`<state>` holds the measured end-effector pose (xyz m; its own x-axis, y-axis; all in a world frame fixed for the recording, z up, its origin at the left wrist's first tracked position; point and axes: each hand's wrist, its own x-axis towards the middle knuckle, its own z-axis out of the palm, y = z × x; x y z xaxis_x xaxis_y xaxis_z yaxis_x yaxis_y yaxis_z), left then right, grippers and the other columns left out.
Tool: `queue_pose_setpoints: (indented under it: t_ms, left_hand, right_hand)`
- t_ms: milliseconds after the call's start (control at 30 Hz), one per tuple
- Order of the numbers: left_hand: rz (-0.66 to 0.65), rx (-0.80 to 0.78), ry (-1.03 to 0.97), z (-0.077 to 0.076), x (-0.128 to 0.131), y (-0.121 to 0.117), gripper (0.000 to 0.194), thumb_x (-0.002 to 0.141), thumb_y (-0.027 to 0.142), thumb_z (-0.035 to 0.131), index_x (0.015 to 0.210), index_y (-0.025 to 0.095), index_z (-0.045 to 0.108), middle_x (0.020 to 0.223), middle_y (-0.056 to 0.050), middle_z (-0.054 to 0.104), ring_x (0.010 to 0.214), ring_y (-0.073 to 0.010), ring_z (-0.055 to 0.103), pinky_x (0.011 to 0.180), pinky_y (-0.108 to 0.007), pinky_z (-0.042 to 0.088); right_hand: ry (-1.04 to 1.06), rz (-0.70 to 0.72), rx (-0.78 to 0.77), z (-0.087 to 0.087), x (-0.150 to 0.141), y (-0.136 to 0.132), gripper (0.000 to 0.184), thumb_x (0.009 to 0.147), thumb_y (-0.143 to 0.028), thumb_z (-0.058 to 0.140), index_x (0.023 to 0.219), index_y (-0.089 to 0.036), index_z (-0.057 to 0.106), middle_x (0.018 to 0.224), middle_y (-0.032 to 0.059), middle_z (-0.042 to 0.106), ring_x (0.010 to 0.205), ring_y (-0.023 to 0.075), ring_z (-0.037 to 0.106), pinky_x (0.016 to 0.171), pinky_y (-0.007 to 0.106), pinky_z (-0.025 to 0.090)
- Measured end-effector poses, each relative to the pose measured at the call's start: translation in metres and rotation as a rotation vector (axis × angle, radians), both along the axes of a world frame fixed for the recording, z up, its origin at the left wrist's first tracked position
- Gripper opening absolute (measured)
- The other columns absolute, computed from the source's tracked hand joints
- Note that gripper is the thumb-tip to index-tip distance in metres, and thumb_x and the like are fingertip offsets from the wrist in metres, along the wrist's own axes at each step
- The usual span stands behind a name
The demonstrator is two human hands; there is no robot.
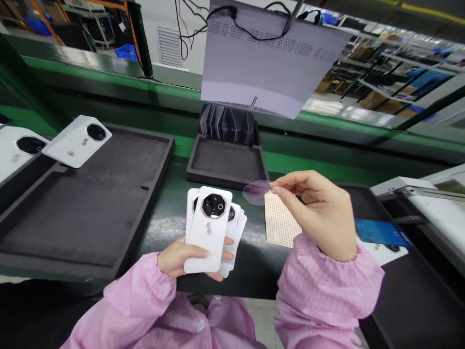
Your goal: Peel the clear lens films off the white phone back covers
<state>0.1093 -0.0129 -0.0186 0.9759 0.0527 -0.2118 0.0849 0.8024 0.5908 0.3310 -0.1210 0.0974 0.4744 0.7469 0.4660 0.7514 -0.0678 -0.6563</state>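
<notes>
Fanned out in my left hand (181, 256) are several white phone back covers (207, 242), each with a black camera window near its top. My thumb presses on the front one and my fingers reach round behind the stack. My right hand (319, 213) pinches the edge of a clear, purplish film piece (256, 193) between thumb and forefinger. The film hangs to the right of the covers, apart from them. Below it lies a cream sheet (281, 225) with rows of small dots, partly behind my right hand.
A large black foam tray (72, 213) sits on the left, with a white cover (80, 140) at its far corner. Dark plates (227, 125) stand upright in a smaller tray (228, 162). On the right, a blue-screened thing (381, 232) lies over another white cover (387, 253).
</notes>
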Motion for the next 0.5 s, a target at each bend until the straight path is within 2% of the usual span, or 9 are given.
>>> queue_pose_setpoints:
  t_ms: [167, 400, 500]
  left_hand:
    - [0.003, -0.011, -0.006, -0.002, 0.001, 0.0, 0.043, 0.076, 0.003, 0.047, 0.117, 0.013, 0.057, 0.131, -0.016, 0.05, 0.119, -0.0399, 0.045, 0.074, -0.048, 0.055]
    - [-0.001, -0.014, -0.002, -0.003, 0.001, 0.001, 0.044, 0.076, 0.002, 0.046, 0.117, 0.013, 0.057, 0.131, -0.016, 0.05, 0.119, -0.0406, 0.045, 0.075, -0.049, 0.055]
    - [0.004, -0.017, 0.002, -0.001, 0.001, 0.0, 0.044, 0.076, 0.001, 0.046, 0.117, 0.013, 0.057, 0.13, -0.016, 0.051, 0.118, -0.0397, 0.046, 0.075, -0.048, 0.055]
  right_hand:
    - [-0.022, 0.061, -0.021, -0.004, -0.005, 0.009, 0.007, 0.078, -0.014, 0.06, 0.082, -0.02, 0.061, 0.077, -0.0006, 0.066, 0.065, 0.0127, 0.061, 0.064, 0.026, 0.051]
    - [0.055, 0.207, -0.096, -0.01, -0.013, 0.02, 0.009, 0.077, -0.013, 0.059, 0.081, -0.02, 0.059, 0.076, -0.0012, 0.065, 0.066, 0.013, 0.062, 0.064, 0.026, 0.051]
    - [0.084, 0.192, -0.077, -0.011, -0.012, 0.022, 0.007, 0.076, -0.014, 0.059, 0.081, -0.02, 0.06, 0.076, -0.0007, 0.065, 0.065, 0.0131, 0.062, 0.063, 0.027, 0.051]
